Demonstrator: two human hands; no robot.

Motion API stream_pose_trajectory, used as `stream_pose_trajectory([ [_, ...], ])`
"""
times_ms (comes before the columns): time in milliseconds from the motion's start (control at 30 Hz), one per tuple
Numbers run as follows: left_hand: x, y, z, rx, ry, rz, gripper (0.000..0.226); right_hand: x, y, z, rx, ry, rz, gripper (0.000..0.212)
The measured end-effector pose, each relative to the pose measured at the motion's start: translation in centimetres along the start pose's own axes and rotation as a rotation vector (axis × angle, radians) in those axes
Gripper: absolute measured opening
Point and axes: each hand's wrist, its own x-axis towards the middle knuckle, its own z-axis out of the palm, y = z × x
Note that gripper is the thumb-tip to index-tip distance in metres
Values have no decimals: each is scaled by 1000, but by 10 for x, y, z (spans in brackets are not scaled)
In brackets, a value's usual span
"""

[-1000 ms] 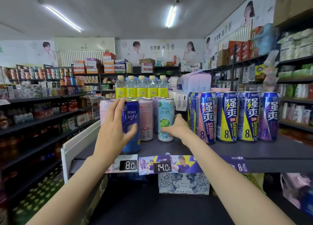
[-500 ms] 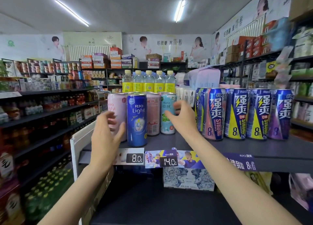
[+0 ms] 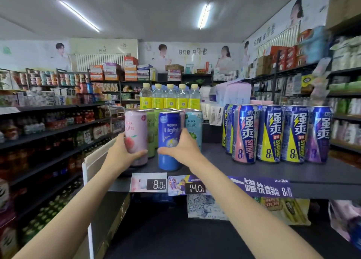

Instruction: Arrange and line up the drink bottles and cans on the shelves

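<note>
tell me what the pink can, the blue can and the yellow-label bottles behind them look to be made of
The pink can in the left hand and the blue can in the right hand look like thin metal, likely aluminium: printed glossy sides, bare silvery top rims. The yellow-label bottles look like clear plastic: see-through walls, pale caps, wrapped labels.

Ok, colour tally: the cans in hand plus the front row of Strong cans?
Pink: 2, the pink slim can in the left hand, the pink Strong can
Blue: 1, the blue slim can in the right hand
Yellow: 2, yellow Strong cans
Purple: 1, purple Strong can
Total: 6
</note>
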Motion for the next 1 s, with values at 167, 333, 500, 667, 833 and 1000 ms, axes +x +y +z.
stream_pose_trajectory([
  [167, 1, 1, -10, -30, -56, 16, 67, 10, 29, -45, -113, 128, 120, 60],
  [333, -3, 14, -2, -52, -173, 78, 55, 15, 35, -71, -348, 85, 173, 67],
  [500, -5, 33, 22, -58, -289, 100, 54, 19, 33, -68, -481, 166, 162, 70],
  [667, -4, 42, 37, -141, -324, 101, 55, 20, 42, -72, -524, 206, 152, 72],
  [833, -10, 33, 25, -86, -211, 125, 49, 20, 43, -80, -460, 115, 136, 60],
  [1000, -10, 18, 2, -29, -138, 82, 42, 23, 39, -71, -459, 127, 146, 61],
])
